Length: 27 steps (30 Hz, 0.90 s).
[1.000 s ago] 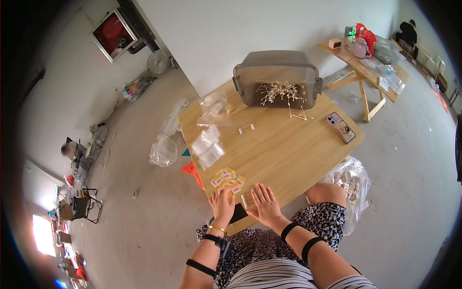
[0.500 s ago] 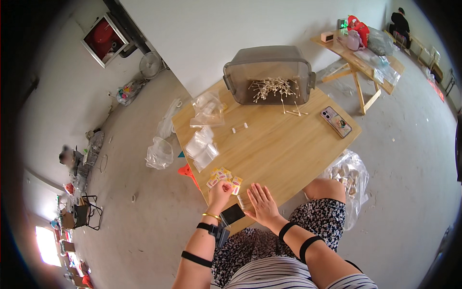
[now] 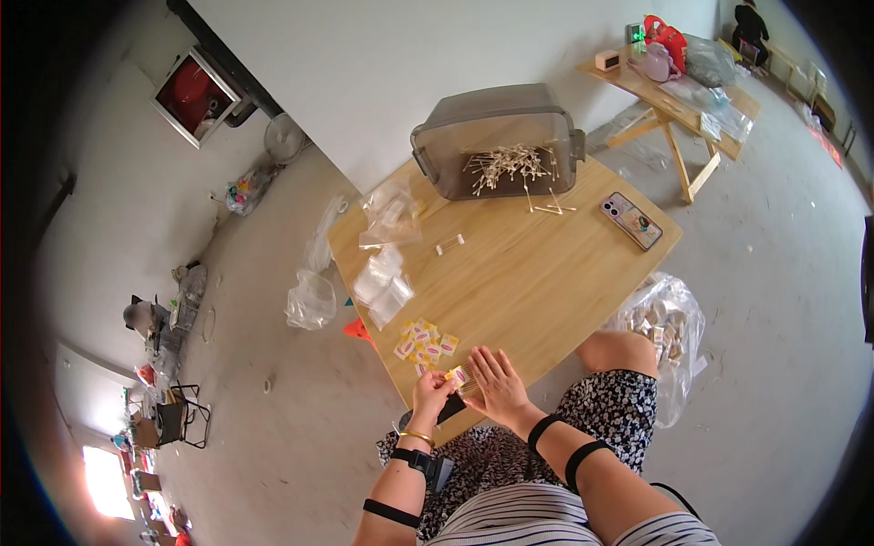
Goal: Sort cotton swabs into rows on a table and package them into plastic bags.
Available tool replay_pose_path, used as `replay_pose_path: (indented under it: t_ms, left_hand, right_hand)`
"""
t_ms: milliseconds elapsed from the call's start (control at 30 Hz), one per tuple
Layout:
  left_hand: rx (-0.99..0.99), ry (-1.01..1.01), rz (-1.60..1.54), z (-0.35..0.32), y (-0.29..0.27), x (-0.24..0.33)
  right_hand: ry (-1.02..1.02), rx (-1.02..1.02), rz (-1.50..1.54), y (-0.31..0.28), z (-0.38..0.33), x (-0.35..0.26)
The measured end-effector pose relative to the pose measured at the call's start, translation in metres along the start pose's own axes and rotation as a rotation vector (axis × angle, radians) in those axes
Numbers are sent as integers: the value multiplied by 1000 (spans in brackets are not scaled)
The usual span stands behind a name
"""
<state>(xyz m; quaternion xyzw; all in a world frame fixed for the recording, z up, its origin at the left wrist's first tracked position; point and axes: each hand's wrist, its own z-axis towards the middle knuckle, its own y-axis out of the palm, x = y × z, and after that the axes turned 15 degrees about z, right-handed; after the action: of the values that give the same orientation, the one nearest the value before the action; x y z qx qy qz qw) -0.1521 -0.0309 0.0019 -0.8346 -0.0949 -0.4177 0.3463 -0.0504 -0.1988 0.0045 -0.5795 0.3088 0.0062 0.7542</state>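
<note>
My left hand (image 3: 430,395), at the near corner of the wooden table (image 3: 519,273), pinches a small yellow-and-white card (image 3: 457,374). Beside it my right hand (image 3: 497,389) lies flat with fingers stretched out, against a row of cotton swabs (image 3: 468,386) partly hidden between the hands. A dark flat object (image 3: 451,409) shows under the left wrist. Just beyond the left hand is a loose pile of similar cards (image 3: 425,342). Farther up the table lies a small bundle of swabs (image 3: 450,245).
A grey translucent bin (image 3: 496,102) lies tipped at the far edge, loose swabs (image 3: 508,166) spilling out. Clear plastic bags (image 3: 383,284) rest on the left side, a phone (image 3: 631,221) on the right. A filled clear bag (image 3: 666,329) stands beside my knee.
My left hand has moved right from the card pile and now holds one card by the swab row. My right hand stays about where it was. The view has shifted slightly.
</note>
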Motion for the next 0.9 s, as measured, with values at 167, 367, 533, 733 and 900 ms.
replay_pose_path:
  t_ms: [167, 367, 533, 733, 900]
  left_hand:
    - [61, 166, 113, 16, -1, -13]
    - [164, 283, 500, 0, 17, 17]
    - [169, 355, 549, -19, 3, 11]
    - [354, 224, 595, -50, -61, -25]
    - [283, 163, 778, -71, -69, -33]
  right_hand:
    - [-1, -14, 35, 0, 2, -5]
    - [9, 4, 46, 6, -1, 6]
    - [-14, 13, 53, 8, 0, -1]
    - [-5, -24, 11, 7, 0, -1]
    - [-34, -66, 2, 6, -2, 2]
